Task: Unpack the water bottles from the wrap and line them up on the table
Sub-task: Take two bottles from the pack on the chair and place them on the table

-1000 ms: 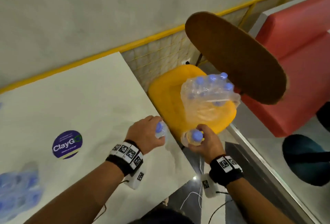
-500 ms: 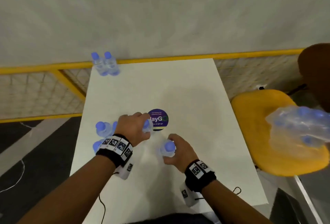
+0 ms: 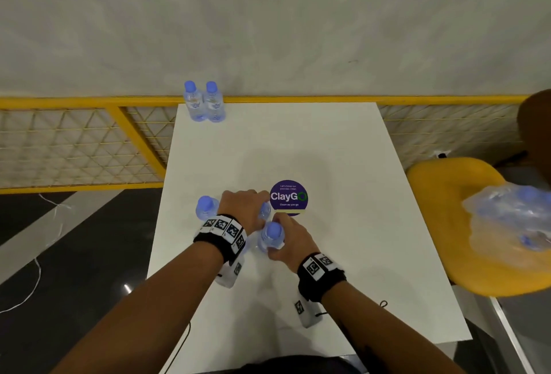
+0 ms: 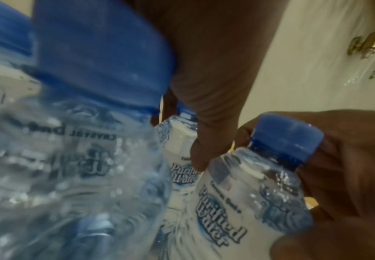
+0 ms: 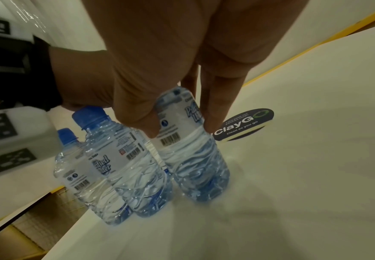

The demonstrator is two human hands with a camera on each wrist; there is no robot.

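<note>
Both hands are down on the white table (image 3: pixel 343 165), each gripping a small blue-capped water bottle from above. L hand (image 3: pixel 243 208) has its fingers curled over the top of a bottle (image 3: pixel 264 210) just left of the purple ClayGo sticker (image 3: pixel 288 197); the thumb lies down the label in the left wrist view. R hand (image 3: pixel 290 241) is wrapped round the neck and shoulder of a second bottle (image 3: pixel 272 235), thumb and fingers pinching either side of the label, base on the tabletop or v. close to it, hard to say from the blur. The two held bottles stand right beside each other, approx. touching. Another bottle (image 3: pixel 205 208) stands upright just left of the L hand, w/ one more bottle (image 5: pixel 135 168) partly hidden under the L wrist, seen better from the right wrist cam. Two further bottles (image 3: pixel 204 102) stand side by side, touching, at the far left corner of the table by the yellow railing (image 3: pixel 89 102). The plastic wrap (image 3: pixel 512 218), w/ several blue caps showing inside, sits on the yellow chair (image 3: pixel 447 194) right of the table, well apart from the hands.
</note>
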